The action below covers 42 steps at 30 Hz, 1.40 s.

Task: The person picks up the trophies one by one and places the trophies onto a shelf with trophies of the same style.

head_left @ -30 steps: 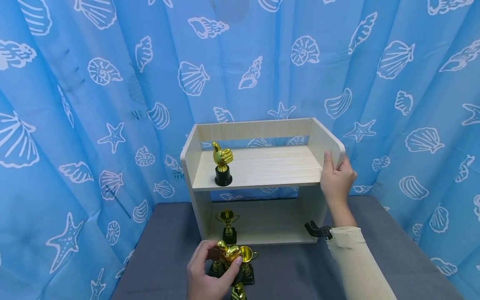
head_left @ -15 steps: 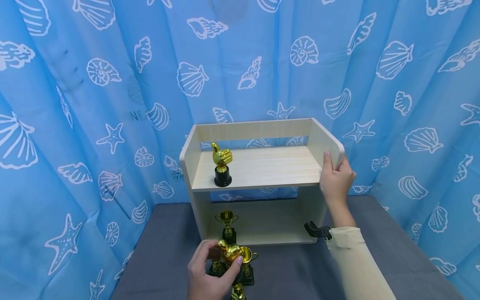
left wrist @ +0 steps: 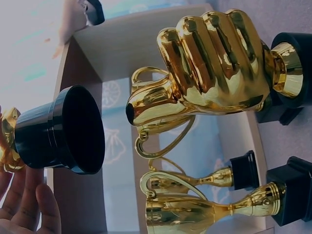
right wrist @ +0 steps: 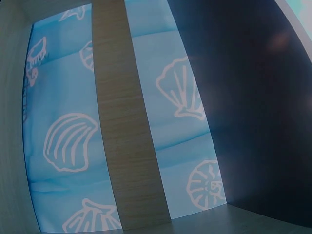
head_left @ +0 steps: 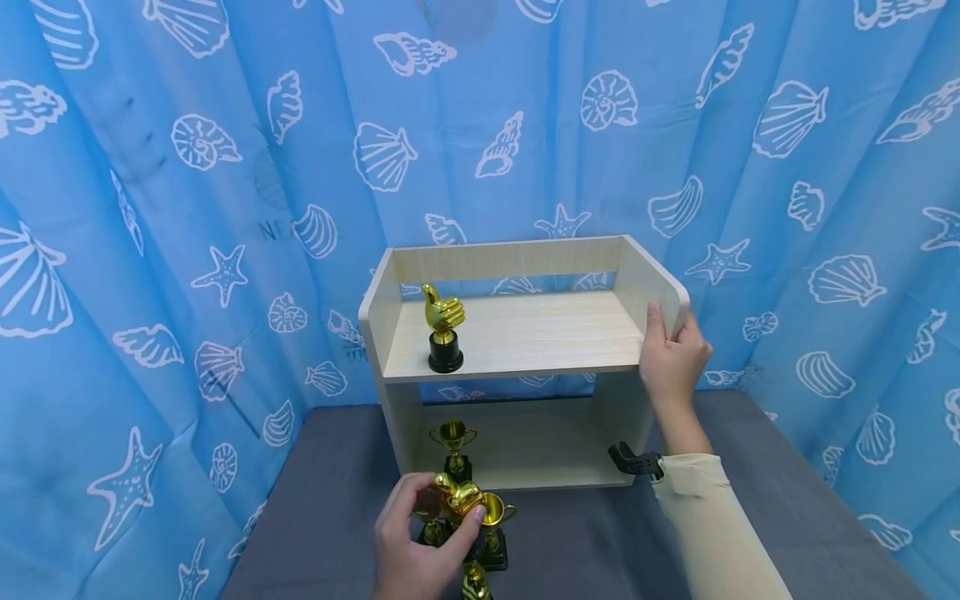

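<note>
In the head view, my left hand (head_left: 420, 537) pinches a gold thumbs-up trophy (head_left: 460, 495) between fingers and thumb, in front of the shelf's lower left. In the left wrist view its black base (left wrist: 80, 129) hangs off any surface, the gold part partly covered by the fingers. Close by on the table stand another thumbs-up trophy (left wrist: 214, 66) and gold cup trophies, one of them a two-handled cup (head_left: 493, 510). My right hand (head_left: 672, 362) grips the front edge of the right side panel of a pale two-tier wooden shelf (head_left: 532, 371).
A thumbs-up trophy (head_left: 446, 329) stands on the upper tier at left; a cup trophy (head_left: 454, 446) stands on the lower tier at left. Behind the shelf hangs a blue seashell curtain (head_left: 480, 100). Everything rests on a grey-covered table (head_left: 570, 550).
My left hand and the trophy it holds have risen very slightly. The right hand stays on the shelf's side panel.
</note>
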Available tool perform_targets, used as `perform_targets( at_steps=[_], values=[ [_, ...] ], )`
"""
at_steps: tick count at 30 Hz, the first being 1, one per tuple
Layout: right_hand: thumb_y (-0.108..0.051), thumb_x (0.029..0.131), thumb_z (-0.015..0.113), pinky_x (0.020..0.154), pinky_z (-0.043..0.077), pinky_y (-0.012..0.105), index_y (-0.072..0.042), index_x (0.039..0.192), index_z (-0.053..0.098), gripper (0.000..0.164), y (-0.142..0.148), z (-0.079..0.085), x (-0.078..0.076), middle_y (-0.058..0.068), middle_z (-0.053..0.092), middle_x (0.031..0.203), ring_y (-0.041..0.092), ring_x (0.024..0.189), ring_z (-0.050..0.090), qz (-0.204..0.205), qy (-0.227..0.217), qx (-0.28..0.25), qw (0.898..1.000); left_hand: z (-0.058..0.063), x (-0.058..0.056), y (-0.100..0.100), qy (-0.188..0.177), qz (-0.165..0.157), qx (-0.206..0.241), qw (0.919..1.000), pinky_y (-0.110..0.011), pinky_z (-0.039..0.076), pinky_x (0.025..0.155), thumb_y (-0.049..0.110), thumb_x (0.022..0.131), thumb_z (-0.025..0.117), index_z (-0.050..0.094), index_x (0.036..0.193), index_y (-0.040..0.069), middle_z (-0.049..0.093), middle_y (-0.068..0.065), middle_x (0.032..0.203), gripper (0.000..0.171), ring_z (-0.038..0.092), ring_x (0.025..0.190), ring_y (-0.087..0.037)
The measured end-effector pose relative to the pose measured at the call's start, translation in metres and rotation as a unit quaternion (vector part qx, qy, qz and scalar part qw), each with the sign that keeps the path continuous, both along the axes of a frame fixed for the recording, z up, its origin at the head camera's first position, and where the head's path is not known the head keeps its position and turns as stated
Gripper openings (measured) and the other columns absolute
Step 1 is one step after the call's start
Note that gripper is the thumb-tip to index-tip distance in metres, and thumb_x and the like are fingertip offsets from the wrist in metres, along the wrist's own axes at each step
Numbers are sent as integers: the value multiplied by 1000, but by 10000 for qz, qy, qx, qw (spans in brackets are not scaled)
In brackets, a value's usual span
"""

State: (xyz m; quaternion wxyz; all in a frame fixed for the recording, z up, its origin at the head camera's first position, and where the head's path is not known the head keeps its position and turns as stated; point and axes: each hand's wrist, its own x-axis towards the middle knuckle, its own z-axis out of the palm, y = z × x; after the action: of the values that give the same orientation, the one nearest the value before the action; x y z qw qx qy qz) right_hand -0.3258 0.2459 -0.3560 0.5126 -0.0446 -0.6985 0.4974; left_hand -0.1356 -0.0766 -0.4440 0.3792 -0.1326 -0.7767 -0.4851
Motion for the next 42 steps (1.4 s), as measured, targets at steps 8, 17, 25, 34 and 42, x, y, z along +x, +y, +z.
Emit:
perform_targets(
  at_steps=[8,17,25,34,42],
  values=[
    [-40,93,65,92,54,46,-7,120,68,43,0,0,0,9,71,118,20,112,68,-27,53,20,10000,2,-1,0,-108,-79,-17,9999,-18,49,63,26,74,87,61,108,21,58,11,92,43,56,72,-3],
    [-40,93,66,92,54,44,-8,119,68,42,0,0,0,6,72,118,18,112,68,4,84,6,10000,6,-3,-1,18,-255,-52,9997,-18,50,64,24,75,86,60,109,23,59,10,94,43,58,74,-3],
    [-39,93,66,92,54,44,-7,119,68,42,0,0,0,8,72,118,18,112,68,-45,90,59,9999,8,-5,-1,4,-224,-4,9997,-22,51,64,24,75,87,60,109,22,58,10,93,44,56,74,-3],
    [-40,93,66,94,54,43,-8,119,69,42,1,0,-2,7,72,118,17,112,68,-45,115,14,9999,7,-10,-1,331,-231,-124,9991,-18,47,64,21,74,87,60,112,22,58,10,92,46,54,72,-5],
    [-39,92,67,92,54,43,-7,117,69,41,0,0,-3,7,72,116,17,110,68,-55,186,54,9998,9,-12,-1,284,-300,-154,9990,-19,48,65,22,74,87,61,113,22,58,10,94,47,54,74,-4]
  ],
)
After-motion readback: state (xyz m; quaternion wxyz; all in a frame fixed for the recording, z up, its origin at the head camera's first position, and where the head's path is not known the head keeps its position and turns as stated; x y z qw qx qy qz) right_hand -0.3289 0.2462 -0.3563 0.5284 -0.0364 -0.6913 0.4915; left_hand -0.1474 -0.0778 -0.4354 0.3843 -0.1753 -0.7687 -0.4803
